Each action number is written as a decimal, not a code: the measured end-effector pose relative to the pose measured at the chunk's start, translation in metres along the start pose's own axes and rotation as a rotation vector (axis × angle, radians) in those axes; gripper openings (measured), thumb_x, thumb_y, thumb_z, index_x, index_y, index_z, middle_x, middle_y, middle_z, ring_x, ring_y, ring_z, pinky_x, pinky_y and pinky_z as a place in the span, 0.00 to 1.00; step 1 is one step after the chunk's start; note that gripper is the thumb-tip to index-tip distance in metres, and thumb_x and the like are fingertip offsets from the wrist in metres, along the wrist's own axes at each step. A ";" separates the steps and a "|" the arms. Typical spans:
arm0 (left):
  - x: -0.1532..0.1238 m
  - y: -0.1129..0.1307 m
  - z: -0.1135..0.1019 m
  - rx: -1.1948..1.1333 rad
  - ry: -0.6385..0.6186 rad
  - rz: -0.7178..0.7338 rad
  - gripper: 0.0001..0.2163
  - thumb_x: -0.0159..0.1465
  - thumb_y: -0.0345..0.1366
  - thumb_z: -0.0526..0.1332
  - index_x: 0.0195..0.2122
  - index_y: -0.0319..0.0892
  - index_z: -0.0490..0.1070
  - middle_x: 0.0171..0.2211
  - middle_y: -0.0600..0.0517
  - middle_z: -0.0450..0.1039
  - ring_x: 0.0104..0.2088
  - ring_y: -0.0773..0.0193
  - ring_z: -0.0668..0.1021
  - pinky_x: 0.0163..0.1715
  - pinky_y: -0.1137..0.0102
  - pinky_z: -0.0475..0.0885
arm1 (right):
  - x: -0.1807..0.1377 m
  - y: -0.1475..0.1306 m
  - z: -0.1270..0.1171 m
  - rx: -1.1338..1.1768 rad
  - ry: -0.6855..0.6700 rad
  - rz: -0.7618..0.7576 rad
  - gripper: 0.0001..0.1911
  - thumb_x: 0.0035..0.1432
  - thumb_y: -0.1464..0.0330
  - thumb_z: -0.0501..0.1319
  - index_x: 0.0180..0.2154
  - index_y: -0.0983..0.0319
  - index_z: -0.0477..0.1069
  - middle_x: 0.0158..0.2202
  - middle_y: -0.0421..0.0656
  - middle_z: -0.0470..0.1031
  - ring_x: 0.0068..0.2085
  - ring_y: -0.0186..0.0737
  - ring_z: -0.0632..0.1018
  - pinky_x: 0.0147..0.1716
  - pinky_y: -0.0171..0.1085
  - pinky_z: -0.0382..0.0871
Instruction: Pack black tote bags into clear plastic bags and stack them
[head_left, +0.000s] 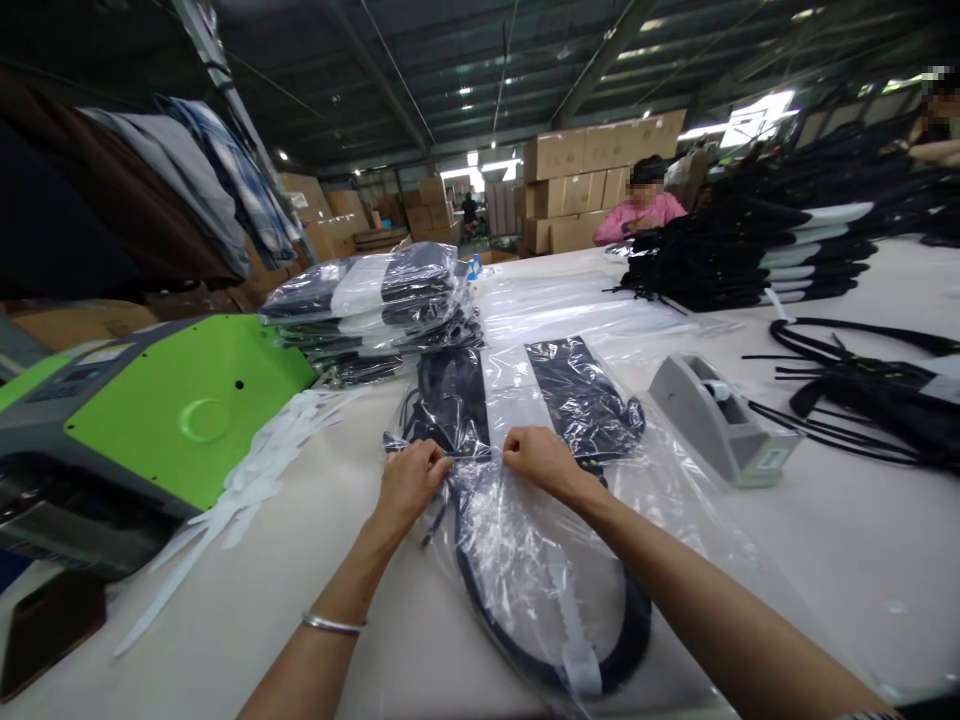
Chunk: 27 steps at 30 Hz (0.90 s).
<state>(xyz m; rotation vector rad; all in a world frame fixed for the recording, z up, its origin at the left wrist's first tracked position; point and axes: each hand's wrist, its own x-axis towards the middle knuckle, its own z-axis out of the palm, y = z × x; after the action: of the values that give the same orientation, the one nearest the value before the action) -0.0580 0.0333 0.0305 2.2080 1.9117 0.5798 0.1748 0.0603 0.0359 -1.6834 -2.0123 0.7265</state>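
In front of me a folded black fabric item (pixel 577 395) with a white paper band (pixel 517 385) lies inside a clear plastic bag (pixel 517 530). Its black strap (pixel 637 610) loops toward me under the plastic, with a white tag (pixel 577 640) near the loop's end. My left hand (pixel 411 485) is closed on the bag's plastic at the item's near left edge. Closed as well, my right hand (pixel 541 458) pinches the plastic by the lower end of the white band. The fingertips of both hands are partly hidden.
Bagged black items (pixel 360 300) are stacked behind. At left stands a green machine (pixel 195 400) beside white strips (pixel 262 460) and a phone-like dark object (pixel 52 630). A grey tape dispenser (pixel 720 420), black straps (pixel 862 380) and piled black goods (pixel 750 240) lie right. A person in pink (pixel 637 212) sits beyond.
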 end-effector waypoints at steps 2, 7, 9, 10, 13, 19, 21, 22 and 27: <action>0.002 0.015 0.003 0.036 0.020 0.049 0.08 0.67 0.42 0.60 0.35 0.45 0.73 0.37 0.51 0.76 0.42 0.57 0.75 0.45 0.63 0.59 | 0.001 0.004 0.002 -0.053 -0.004 -0.013 0.08 0.51 0.72 0.62 0.31 0.59 0.80 0.32 0.43 0.80 0.37 0.44 0.79 0.35 0.35 0.63; 0.016 0.045 0.026 0.051 -0.015 0.114 0.06 0.64 0.42 0.65 0.35 0.47 0.74 0.38 0.53 0.76 0.44 0.57 0.74 0.44 0.63 0.60 | 0.003 0.011 0.003 -0.141 -0.002 -0.032 0.08 0.53 0.69 0.62 0.33 0.58 0.80 0.34 0.43 0.81 0.36 0.42 0.79 0.32 0.34 0.62; 0.021 0.048 0.035 0.044 -0.016 0.086 0.06 0.63 0.41 0.66 0.32 0.46 0.74 0.36 0.52 0.75 0.42 0.56 0.74 0.42 0.64 0.61 | 0.004 0.013 0.003 -0.170 0.007 -0.036 0.08 0.54 0.69 0.62 0.33 0.58 0.80 0.34 0.44 0.81 0.36 0.43 0.79 0.31 0.34 0.61; 0.023 0.048 0.039 0.039 -0.015 0.068 0.07 0.62 0.41 0.66 0.31 0.45 0.73 0.35 0.52 0.75 0.41 0.56 0.74 0.41 0.64 0.61 | 0.004 0.014 0.003 -0.180 0.011 -0.040 0.08 0.54 0.69 0.62 0.33 0.58 0.80 0.34 0.44 0.81 0.36 0.43 0.79 0.31 0.34 0.61; 0.027 0.045 0.044 0.011 -0.024 0.022 0.07 0.62 0.40 0.65 0.29 0.45 0.73 0.34 0.53 0.75 0.40 0.58 0.74 0.41 0.65 0.61 | 0.005 0.017 0.004 -0.195 0.028 -0.047 0.08 0.54 0.69 0.62 0.34 0.58 0.80 0.34 0.45 0.81 0.36 0.43 0.79 0.31 0.34 0.61; 0.029 0.046 0.043 -0.028 -0.048 -0.055 0.07 0.60 0.41 0.66 0.28 0.45 0.73 0.34 0.53 0.76 0.40 0.58 0.75 0.41 0.66 0.62 | -0.006 0.022 -0.012 -0.202 0.084 -0.026 0.07 0.54 0.72 0.61 0.35 0.59 0.77 0.35 0.44 0.81 0.37 0.43 0.79 0.32 0.34 0.62; 0.029 0.047 0.043 -0.036 -0.053 -0.071 0.07 0.60 0.41 0.65 0.28 0.45 0.74 0.34 0.52 0.77 0.40 0.58 0.75 0.40 0.66 0.62 | -0.023 0.033 -0.038 -0.178 0.133 -0.042 0.07 0.55 0.72 0.61 0.36 0.58 0.77 0.35 0.42 0.80 0.37 0.40 0.78 0.34 0.34 0.64; 0.029 0.047 0.043 -0.042 -0.054 -0.074 0.07 0.60 0.41 0.65 0.28 0.45 0.74 0.34 0.52 0.77 0.40 0.57 0.76 0.40 0.66 0.62 | -0.035 0.042 -0.055 -0.145 0.180 -0.061 0.07 0.57 0.71 0.60 0.36 0.58 0.77 0.35 0.40 0.80 0.36 0.39 0.78 0.35 0.33 0.64; 0.029 0.044 0.045 -0.100 -0.059 -0.066 0.07 0.60 0.41 0.64 0.28 0.46 0.74 0.34 0.53 0.77 0.41 0.58 0.76 0.39 0.66 0.62 | -0.103 0.128 -0.166 -0.042 0.650 0.067 0.13 0.57 0.58 0.61 0.38 0.58 0.78 0.34 0.41 0.80 0.34 0.42 0.78 0.37 0.37 0.67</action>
<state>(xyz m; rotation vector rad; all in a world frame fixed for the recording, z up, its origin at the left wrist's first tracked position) 0.0029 0.0600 0.0110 2.0698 1.8762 0.5794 0.3937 -0.0033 0.0861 -1.7254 -1.5226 0.1157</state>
